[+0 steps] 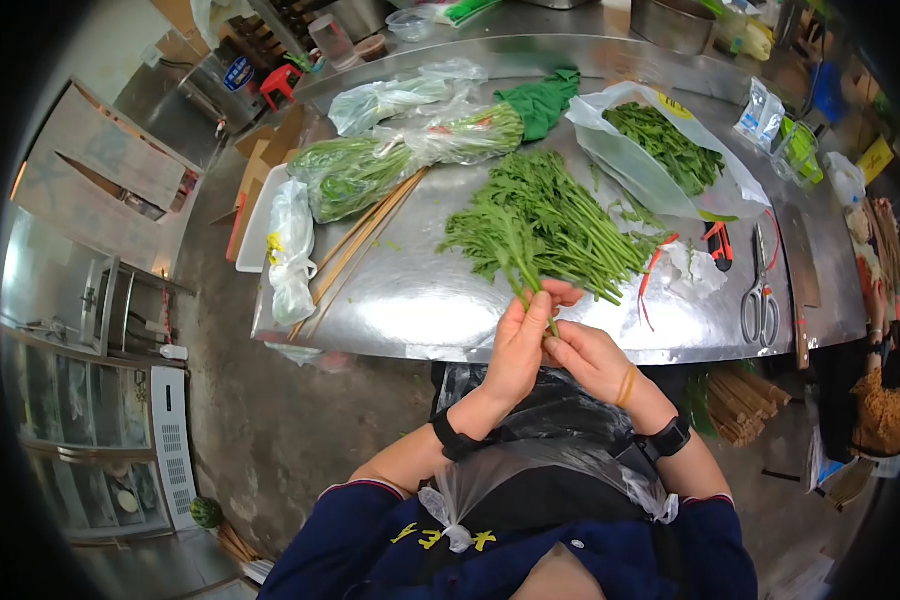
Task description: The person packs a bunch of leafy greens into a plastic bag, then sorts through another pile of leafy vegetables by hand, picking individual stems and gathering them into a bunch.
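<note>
My left hand (520, 345) is closed round the stems of a few leafy green sprigs (516, 262) at the table's front edge. Touching it, my right hand (588, 355) pinches the lower ends of the same stems. Just beyond lies a loose pile of leafy greens (560, 215), its stems pointing to the right. Behind the pile on the right, an open plastic bag (610, 150) holds more greens (665, 145). Left of the pile are bagged green vegetables (355, 175) and several thin wooden sticks (370, 225).
On the right of the metal table (410, 320) lie scissors (760, 300), a red-and-black tool (718, 247), a cleaver (802, 270), white paper (692, 272) and red ties (652, 280). A green cloth (542, 103) lies at the back. A person (882, 405) is at the far right.
</note>
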